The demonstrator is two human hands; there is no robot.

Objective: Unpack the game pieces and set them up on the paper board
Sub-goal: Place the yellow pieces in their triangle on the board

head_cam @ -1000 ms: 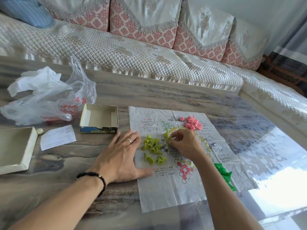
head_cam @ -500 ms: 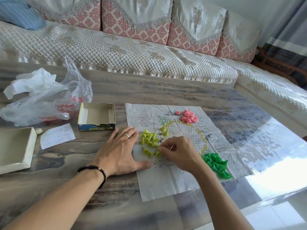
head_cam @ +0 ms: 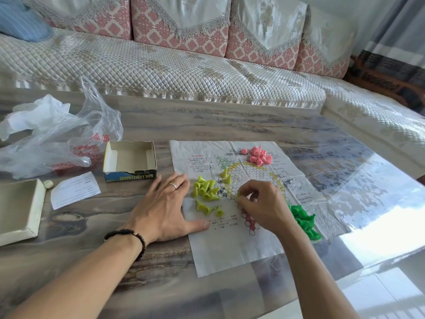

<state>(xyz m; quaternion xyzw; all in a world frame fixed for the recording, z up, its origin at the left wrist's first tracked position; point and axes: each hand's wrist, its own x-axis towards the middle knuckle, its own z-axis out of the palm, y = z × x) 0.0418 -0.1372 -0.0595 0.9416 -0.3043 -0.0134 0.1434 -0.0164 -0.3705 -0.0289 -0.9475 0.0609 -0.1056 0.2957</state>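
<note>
My right hand point(head_cam: 259, 201) hangs over the middle of the paper board point(head_cam: 232, 247), fingers curled in, thumb and forefinger pinching one yellow-green piece point(head_cam: 239, 195) whose tip just shows at my fingertips. To do this well I judge I should lower it wide base first onto one printed circle near the two yellow-green pieces already standing point(head_cam: 226, 176) at the left of the hexagon grid, let go only once it sits flat, and lift straight up so my knuckles do not knock the neighbours over. My left hand point(head_cam: 165, 208) lies flat and spread, holding nothing, its thumb on the near left part of the sheet and its fingers at the edge; I think that pressure matters, since the thin creased paper would slide or buckle otherwise. Just beside that hand is the loose yellow-green heap point(head_cam: 205, 192), most pieces tipped on their sides. The pink pieces point(head_cam: 259, 155) are piled at the far edge of the board, the dark green pieces point(head_cam: 303, 218) at its right edge beside my wrist. On the table point(head_cam: 230, 120), left of the sheet, the open cardboard box point(head_cam: 131, 161) shows upside-down lettering that looks like "SULIAOTIAOQI". The board's red and black print, the red marks on the plastic bag point(head_cam: 57, 139), and the paper slip point(head_cam: 74, 188) are too small for me to read.
</note>
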